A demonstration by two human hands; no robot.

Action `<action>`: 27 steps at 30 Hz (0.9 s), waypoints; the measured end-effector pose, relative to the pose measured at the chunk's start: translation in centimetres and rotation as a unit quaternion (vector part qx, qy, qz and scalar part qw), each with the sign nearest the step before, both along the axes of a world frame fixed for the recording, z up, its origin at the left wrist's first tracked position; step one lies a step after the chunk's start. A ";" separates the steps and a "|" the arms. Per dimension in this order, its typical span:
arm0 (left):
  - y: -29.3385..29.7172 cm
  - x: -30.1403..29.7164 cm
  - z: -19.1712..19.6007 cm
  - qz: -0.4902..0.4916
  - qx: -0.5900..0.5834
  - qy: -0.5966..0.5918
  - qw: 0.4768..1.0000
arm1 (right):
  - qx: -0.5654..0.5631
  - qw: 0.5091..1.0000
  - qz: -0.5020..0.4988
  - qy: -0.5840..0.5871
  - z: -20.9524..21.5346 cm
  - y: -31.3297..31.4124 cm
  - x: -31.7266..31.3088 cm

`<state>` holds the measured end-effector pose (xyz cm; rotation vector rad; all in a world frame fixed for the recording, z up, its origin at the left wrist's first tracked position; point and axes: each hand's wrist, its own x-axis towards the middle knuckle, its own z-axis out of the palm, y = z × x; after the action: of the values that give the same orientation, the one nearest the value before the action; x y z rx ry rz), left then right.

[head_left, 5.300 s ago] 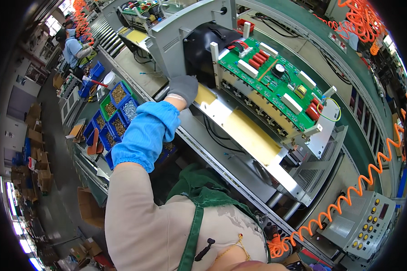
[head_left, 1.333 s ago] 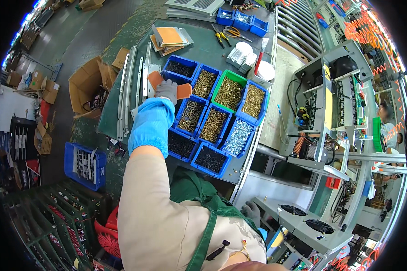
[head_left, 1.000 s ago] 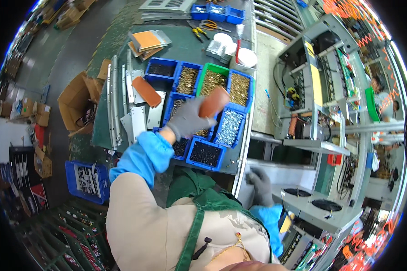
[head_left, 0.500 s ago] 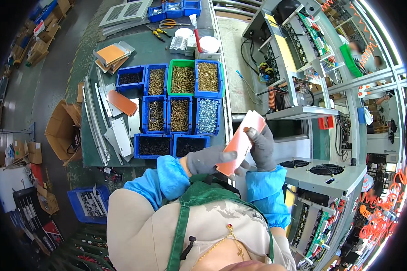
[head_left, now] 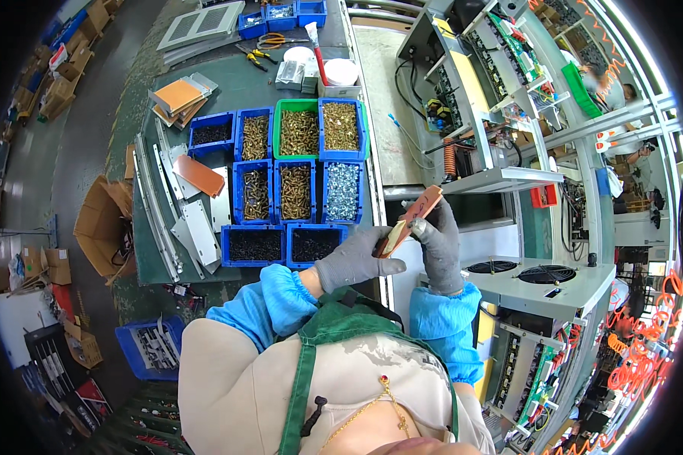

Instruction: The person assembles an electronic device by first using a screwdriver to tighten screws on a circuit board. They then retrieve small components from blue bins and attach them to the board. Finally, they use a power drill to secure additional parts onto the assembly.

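In front of my body, both gloved hands hold a narrow reddish-brown board [head_left: 420,210] between them. It is tilted nearly edge-on, and a pale yellowish part shows at its lower end. My left hand [head_left: 357,259], in a grey glove, is closed on that lower end with the thumb lying along it. My right hand [head_left: 442,254], also gloved in grey, grips the upper part from the right. Some of its fingers are hidden behind the board. A similar reddish-brown board [head_left: 199,175] lies on the bench among metal strips.
Blue bins [head_left: 254,245] of screws and small hardware stand left of my hands, one set in a green bin [head_left: 298,108]. Metal strips [head_left: 159,205] lie farther left. An open metal cabinet [head_left: 470,98] with wiring stands right, above a panel with black fans [head_left: 548,274].
The board has turned from showing its broad face to nearly edge-on, and its pale end has come into sight. My left hand has shifted slightly right along with it.
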<state>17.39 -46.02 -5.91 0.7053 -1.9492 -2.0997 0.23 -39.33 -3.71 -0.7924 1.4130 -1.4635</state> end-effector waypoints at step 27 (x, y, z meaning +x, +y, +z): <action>-0.2 -1.7 -0.6 0.088 -0.364 0.168 0.912 | 0.013 0.989 -0.130 -0.063 -0.4 2.0 -0.8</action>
<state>15.73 -46.18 -6.52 0.3134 -2.1286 -1.1375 -0.59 -37.30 -4.09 -0.5035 1.4759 -1.6579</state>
